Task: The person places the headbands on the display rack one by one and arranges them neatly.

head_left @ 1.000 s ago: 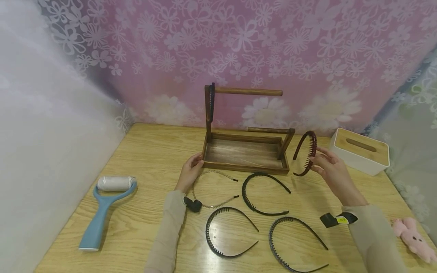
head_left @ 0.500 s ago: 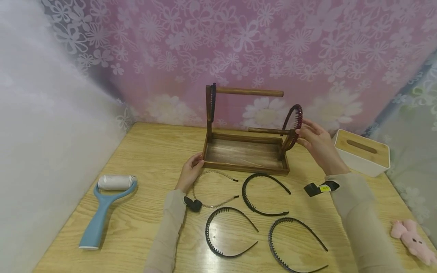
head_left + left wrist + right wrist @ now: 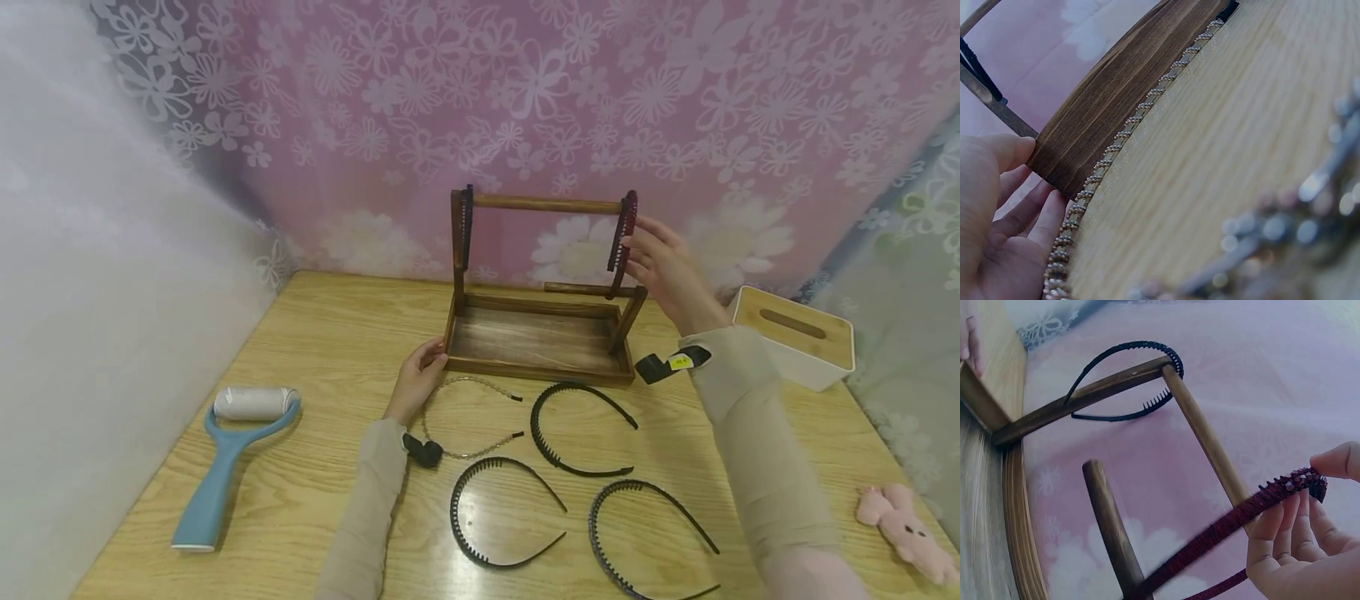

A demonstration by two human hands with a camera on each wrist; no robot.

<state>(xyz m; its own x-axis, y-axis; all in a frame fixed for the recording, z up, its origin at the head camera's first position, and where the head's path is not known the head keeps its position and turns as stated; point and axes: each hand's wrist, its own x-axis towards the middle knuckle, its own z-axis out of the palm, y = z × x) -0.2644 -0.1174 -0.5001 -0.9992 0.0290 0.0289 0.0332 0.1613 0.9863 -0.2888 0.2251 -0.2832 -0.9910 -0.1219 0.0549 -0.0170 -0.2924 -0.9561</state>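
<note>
My right hand (image 3: 667,271) pinches a dark red toothed headband (image 3: 628,225) between thumb and fingers. In the right wrist view, beads stud the headband (image 3: 1222,522) near the fingertips. It overlaps the right end of the upper rod (image 3: 547,203) of a dark wooden rack, its legs hanging down towards the lower rod (image 3: 577,289). With thumb and fingers, my left hand (image 3: 415,382) grips the front left corner of the rack's tray base (image 3: 540,368). A black toothed headband (image 3: 467,229) hangs at the upper rod's left end, by the post.
In front of the rack lie a beaded headband (image 3: 493,386), two black toothed headbands (image 3: 538,429) and a greyish toothed one (image 3: 596,521). A blue-handled lint roller (image 3: 225,467) lies left. A tissue box (image 3: 795,333) and a pink plush toy (image 3: 907,529) are on the right.
My right hand has carried the red headband up and left, from beside the rack past the lower rod's post to the upper rod's right end. The left hand has stayed on the tray corner.
</note>
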